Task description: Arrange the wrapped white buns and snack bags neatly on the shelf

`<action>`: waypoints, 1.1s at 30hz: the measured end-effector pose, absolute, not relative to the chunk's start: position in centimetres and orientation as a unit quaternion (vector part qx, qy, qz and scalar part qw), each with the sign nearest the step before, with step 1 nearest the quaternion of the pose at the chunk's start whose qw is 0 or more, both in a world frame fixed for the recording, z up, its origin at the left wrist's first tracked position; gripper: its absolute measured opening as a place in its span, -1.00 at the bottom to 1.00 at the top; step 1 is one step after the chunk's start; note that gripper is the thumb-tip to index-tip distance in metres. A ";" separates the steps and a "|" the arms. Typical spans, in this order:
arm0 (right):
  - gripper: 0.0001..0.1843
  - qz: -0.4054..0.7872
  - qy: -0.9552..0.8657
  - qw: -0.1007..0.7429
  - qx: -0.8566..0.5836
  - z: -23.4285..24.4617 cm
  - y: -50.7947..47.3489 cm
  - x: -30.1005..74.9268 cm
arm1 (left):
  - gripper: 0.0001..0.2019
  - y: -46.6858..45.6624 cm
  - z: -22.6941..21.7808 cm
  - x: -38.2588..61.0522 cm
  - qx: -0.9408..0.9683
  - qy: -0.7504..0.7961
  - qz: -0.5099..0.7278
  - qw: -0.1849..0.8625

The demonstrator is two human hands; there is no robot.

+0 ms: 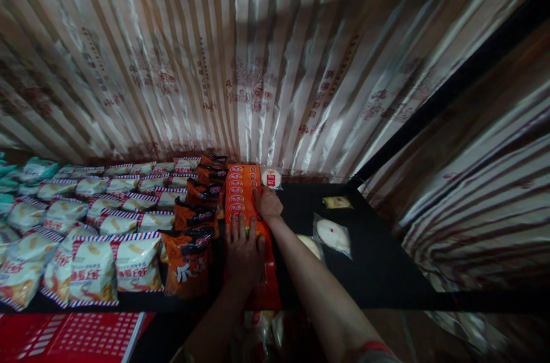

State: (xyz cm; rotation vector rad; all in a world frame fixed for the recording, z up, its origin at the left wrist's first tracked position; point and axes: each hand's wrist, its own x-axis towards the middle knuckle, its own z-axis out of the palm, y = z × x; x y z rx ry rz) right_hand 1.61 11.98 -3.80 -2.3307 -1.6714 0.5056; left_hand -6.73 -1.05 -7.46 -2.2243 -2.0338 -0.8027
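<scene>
Orange snack packets (241,184) under slightly spread left fingers (242,227): probably light, slick, crushable. Best gripped by edges beside right fingers (258,201); cannot tell if clamped.

Orange packs (243,185): smooth printed plastic film, soft sheen. White bags (92,268): glossy film, crinkled, bright highlights at the folds. Brown bags (187,271): shiny film too, puckered. Discs (333,236): pale, matt-looking, under clear, creased plastic. Basket (103,331): red moulded plastic, perforated. Shelf (382,254): black, matt, smooth-looking; whether cloth or board, cannot tell. Backdrop (262,139): thin pleated sheeting, silvery gloss on the ridges, printed. Bar (429,99): dark, dull; material unclear.
</scene>
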 end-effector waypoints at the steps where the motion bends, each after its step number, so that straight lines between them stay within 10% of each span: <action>1: -0.53 0.174 -0.569 0.115 -0.796 -3.8 12.0 1.5 | -0.50 -1.0 -7.5 -6.7 -0.712 -0.653 -0.258 0.010; 33: -0.45 0.093 -0.771 0.139 -0.615 -5.7 13.6 0.5 | -0.53 -1.0 -7.0 -6.6 -0.712 -0.660 -0.239 -0.004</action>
